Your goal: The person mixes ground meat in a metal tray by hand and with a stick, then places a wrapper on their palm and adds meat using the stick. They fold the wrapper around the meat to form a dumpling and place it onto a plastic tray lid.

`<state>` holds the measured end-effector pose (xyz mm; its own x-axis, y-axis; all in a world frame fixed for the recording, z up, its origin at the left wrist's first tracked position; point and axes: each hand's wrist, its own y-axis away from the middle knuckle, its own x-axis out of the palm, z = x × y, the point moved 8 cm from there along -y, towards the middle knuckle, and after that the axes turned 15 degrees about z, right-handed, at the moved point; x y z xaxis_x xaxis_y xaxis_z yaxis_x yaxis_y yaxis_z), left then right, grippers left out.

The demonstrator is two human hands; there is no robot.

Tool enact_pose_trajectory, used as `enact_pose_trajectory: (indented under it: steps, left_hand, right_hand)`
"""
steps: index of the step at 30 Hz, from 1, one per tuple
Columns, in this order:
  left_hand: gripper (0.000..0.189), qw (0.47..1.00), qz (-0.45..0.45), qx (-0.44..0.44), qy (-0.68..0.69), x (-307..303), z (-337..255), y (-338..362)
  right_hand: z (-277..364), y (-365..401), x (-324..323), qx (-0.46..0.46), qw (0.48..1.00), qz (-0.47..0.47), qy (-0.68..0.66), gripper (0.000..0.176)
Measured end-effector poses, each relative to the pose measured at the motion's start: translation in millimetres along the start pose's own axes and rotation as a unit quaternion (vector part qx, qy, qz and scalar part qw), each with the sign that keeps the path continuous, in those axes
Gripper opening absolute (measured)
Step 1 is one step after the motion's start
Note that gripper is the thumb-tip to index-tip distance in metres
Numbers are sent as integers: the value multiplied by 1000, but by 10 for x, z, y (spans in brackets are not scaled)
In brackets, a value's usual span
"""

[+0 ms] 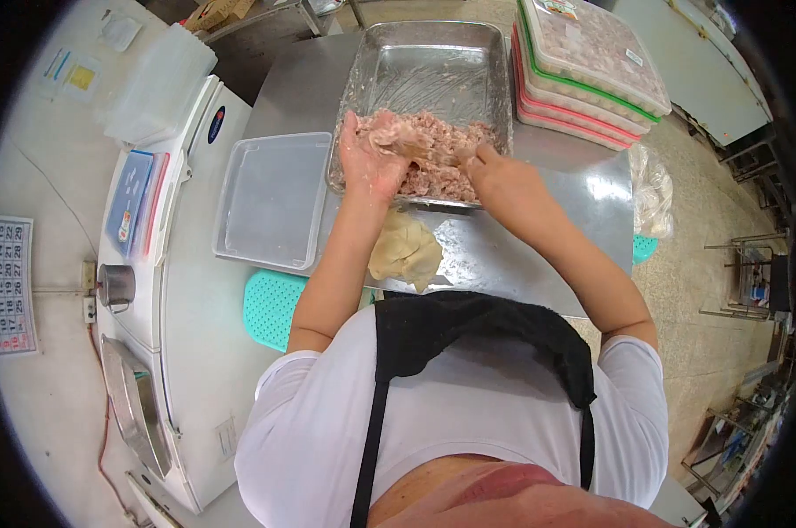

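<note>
A metal tray (433,37) holds pale pink ground meat (437,183), heaped at its near side. Over the left part of the heap, my left hand (369,165) is turned palm up, curled around a lump of the meat. My right hand (503,185) is at the right of the heap, its fingers bent together on something I cannot make out at the meat. A lump of pale dough (405,251) lies on the steel table just below the tray, between my forearms.
An empty clear plastic container (273,198) stands left of the tray. Stacked lidded boxes (591,66) stand at the right, beside a clear plastic bag (651,189). Turquoise perforated stool (273,308) below the table's left edge; white freezer (209,308) further left.
</note>
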<state>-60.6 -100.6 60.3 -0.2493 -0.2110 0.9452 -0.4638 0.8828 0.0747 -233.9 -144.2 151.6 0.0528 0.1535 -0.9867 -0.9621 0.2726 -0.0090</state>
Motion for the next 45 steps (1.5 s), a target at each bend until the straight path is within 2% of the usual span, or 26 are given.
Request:
enact_pose_trajectory:
  steps: [4, 6, 7, 9, 10, 12, 13, 15, 16, 18, 21, 24, 25, 26, 28, 29, 31, 32, 34, 35, 36, 37, 38, 40, 42, 45]
  left_hand:
    - [42, 998, -11, 38, 43, 4, -109, -2]
    - [44, 993, 62, 29, -97, 217, -143, 93]
    - [44, 993, 62, 31, -98, 251, -173, 136]
    - [64, 938, 155, -49, -306, 440, -129, 189]
    - [64, 938, 156, -49, -307, 462, -131, 195]
    - [74, 779, 197, 4, -596, 652, -177, 223]
    - [74, 778, 199, 7, -596, 682, -185, 239]
    - [68, 556, 215, 146, -789, 997, -248, 347]
    - [68, 552, 223, 155, -788, 1042, -280, 335]
    - [47, 582, 315, -20, -749, 935, -108, 231]
    - [32, 565, 381, -53, -730, 1047, -91, 218]
    - [33, 513, 344, 2, -786, 963, -187, 264]
    - [37, 524, 258, 36, -811, 759, -277, 220]
    - [37, 523, 259, 40, -811, 595, -269, 201]
    - [43, 755, 109, -93, -639, 70, -415, 52]
    - [43, 755, 110, -92, -640, 44, -476, 32]
    - [47, 663, 142, -165, -717, -9, -441, 68]
    - [47, 662, 143, -167, -716, 58, -408, 161]
    - [46, 600, 122, -87, -786, 424, -449, 361]
    - [46, 598, 126, -89, -787, 473, -447, 372]
    - [46, 651, 149, -116, -736, 484, -400, 383]
    - [46, 700, 169, -145, -678, 476, -341, 415]
    - [46, 701, 170, -146, -677, 489, -311, 411]
    - [34, 531, 291, 78, -792, 932, -301, 471]
    - [34, 525, 320, 42, -788, 999, -242, 460]
    - [31, 522, 330, 6, -787, 853, -190, 357]
  right_hand:
    - [-234, -91, 28, 17, 998, 16, -60, 28]
    - [-445, -7, -166, 2, 968, -49, -245, 31]
    - [-487, -7, -193, -1, 968, -50, -246, 31]
    - [-667, -19, -42, 83, 947, 34, -307, 33]
    - [-687, -9, -46, 83, 947, 33, -307, 33]
    - [-568, -15, -59, 18, 945, 73, -319, 34]
    - [-537, 9, -128, 17, 946, 71, -316, 34]
    - [-408, 90, -211, 22, 943, 136, -304, 34]
    - [-379, 110, -238, 23, 946, 125, -298, 34]
    - [-281, 119, -250, -31, 957, 68, -282, 32]
    - [-220, 45, -28, -75, 958, 27, -275, 31]
    - [-386, -100, 207, -104, 965, 54, -234, 31]
    - [-324, -83, 84, -104, 966, 51, -232, 31]
    - [-309, -55, -25, -40, 987, 59, -141, 33]
    - [-305, -18, -51, 23, 997, 61, -46, 35]
    - [-250, -5, 51, -8, 999, 18, -38, 35]
    - [-384, -45, 492, -19, 997, -13, -79, 31]
    - [-488, 10, 506, -16, 997, -12, -80, 31]
    - [-766, 43, 626, 70, 988, 117, -67, 29]
    - [-842, 118, 579, 99, 984, 138, -61, 32]
    - [-815, 171, 456, 102, 983, 137, -62, 32]
    - [-775, 234, 313, 89, 980, 101, -150, 32]
    - [-751, 281, 183, 75, 967, 63, -234, 33]
    - [-487, 313, 39, 25, 959, 50, -277, 33]
    - [-327, 274, 57, -24, 946, 36, -320, 35]
    - [-144, 235, 7, -82, 967, -6, -243, 31]
